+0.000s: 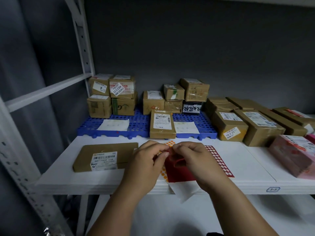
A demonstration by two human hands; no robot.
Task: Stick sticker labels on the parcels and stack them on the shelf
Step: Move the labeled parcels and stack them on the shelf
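1. Parcels: one flat parcel (105, 157) lies on the white shelf (238, 167) just left of the hands; a second flat one (162, 124) rests on the front edge of the blue mat (136, 126); stacked boxes (112, 95) stand behind at the left and centre, and a row of longer boxes (247, 123) lies to the right.
2. Red sheet (180, 169) of round stickers: partly lifted and curled between the hands, its lower part on the shelf. A strip of used red backing (219, 160), its holes showing white, lies to the right; an orange sheet (170, 143) shows beneath.
3. Step in hand (judged): peeling one sticker off the red sheet, before it goes onto a parcel. No peeled sticker can be made out.
4. Left hand (148, 160): fingers curled, thumb and forefinger pinching the bent upper edge of the red sheet.
5. Right hand (192, 157): fingers curled, fingertips meeting those of the left at the same edge; whether it grips the sheet itself or a single sticker cannot be told.
6. Next move (judged): free the sticker cleanly without tearing, carry it to the near flat parcel, and press it flat on bare cardboard clear of the barcode label (104, 160).
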